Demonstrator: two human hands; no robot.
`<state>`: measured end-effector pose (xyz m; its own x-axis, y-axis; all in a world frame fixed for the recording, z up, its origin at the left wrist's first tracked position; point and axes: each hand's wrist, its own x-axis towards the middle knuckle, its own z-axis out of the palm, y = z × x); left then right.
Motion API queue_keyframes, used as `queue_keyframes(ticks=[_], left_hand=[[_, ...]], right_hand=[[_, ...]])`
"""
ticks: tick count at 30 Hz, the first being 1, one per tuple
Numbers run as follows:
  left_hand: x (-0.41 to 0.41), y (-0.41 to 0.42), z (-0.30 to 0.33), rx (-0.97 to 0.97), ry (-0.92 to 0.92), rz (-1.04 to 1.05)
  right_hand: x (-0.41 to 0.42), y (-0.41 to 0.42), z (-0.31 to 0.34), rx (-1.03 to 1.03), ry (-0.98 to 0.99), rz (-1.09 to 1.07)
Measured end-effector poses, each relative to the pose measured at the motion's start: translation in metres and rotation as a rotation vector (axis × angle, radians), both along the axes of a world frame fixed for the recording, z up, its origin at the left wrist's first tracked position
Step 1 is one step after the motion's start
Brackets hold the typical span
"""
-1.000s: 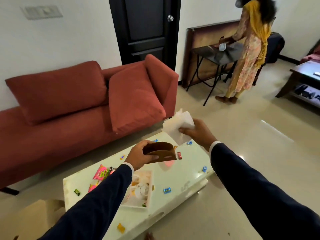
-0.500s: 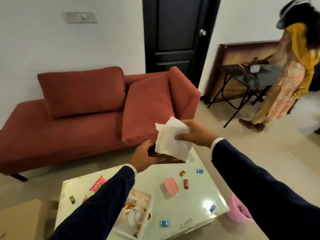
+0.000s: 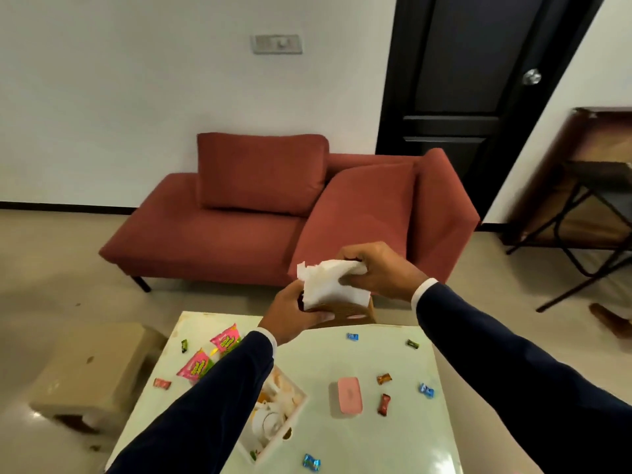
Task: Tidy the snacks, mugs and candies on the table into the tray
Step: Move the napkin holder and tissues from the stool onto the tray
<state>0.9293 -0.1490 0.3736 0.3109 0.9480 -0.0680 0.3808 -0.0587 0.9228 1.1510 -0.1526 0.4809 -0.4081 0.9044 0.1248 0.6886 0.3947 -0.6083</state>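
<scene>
Above the far edge of the white table (image 3: 342,436), the left hand (image 3: 294,311) grips a brown holder (image 3: 345,311) while the right hand (image 3: 372,271) pinches white tissues (image 3: 328,285) into its top. At 7 o'clock from the holder lie 2 pink snack packets (image 3: 208,354). The tray (image 3: 294,410) with a white mug (image 3: 272,420) shows beside the left sleeve. Wrapped candies (image 3: 383,404) are scattered toward 5 o'clock, near a pink case (image 3: 345,395).

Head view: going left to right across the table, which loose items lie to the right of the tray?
Pink case → brown candy and red candy, about level → blue candy.
</scene>
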Motion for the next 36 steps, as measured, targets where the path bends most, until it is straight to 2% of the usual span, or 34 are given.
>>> queue_keyframes(ticks=[6,9,13,17,23,25,28,36], left_hand=[[-0.011,0.001,0.009,0.013,-0.062,0.101],[-0.019,0.000,0.014,0.062,-0.054,0.105],[-0.029,0.001,0.012,0.031,-0.067,0.136],[-0.034,0.002,0.005,0.020,-0.019,0.167],[-0.045,-0.006,-0.014,-0.024,-0.005,0.290],[-0.054,-0.009,-0.022,-0.051,-0.030,0.320],[-0.070,-0.015,-0.038,-0.072,0.032,0.324],[-0.141,-0.011,-0.094,-0.242,0.004,0.341]], right_hand=[[-0.022,0.009,-0.009,-0.082,0.089,0.057],[-0.023,0.019,-0.004,-0.051,0.060,0.063],[-0.024,0.033,-0.005,-0.086,-0.052,0.112],[-0.037,0.034,-0.014,-0.090,-0.049,0.170],[-0.047,0.047,-0.051,-0.234,-0.158,0.171],[-0.058,0.050,-0.062,-0.289,-0.141,0.188],[-0.082,0.050,-0.079,-0.338,-0.102,0.204],[-0.147,0.068,-0.152,-0.434,-0.144,0.168]])
